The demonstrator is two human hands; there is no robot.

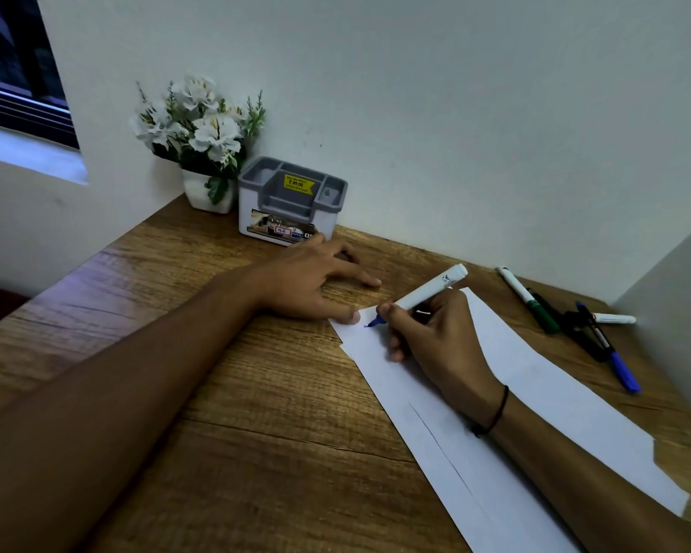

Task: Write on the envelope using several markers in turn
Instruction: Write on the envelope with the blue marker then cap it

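Note:
A long white envelope (535, 397) lies slantwise on the wooden desk (256, 393). My right hand (435, 337) grips a white marker with a blue tip (431, 293); the tip touches the envelope near its far left corner, beside a small blue mark. My left hand (316, 277) lies flat on the desk, fingers spread, its thumb pressing on the envelope's far corner. To the right of the envelope lie a green marker (529, 299), a black marker (587, 337), a blue marker (615, 357) and a small white marker (615, 319).
A grey and white desk organiser (292, 201) stands against the back wall, just beyond my left hand. A white pot of white flowers (200, 141) stands to its left in the corner. A white side wall (671, 313) borders the desk on the right.

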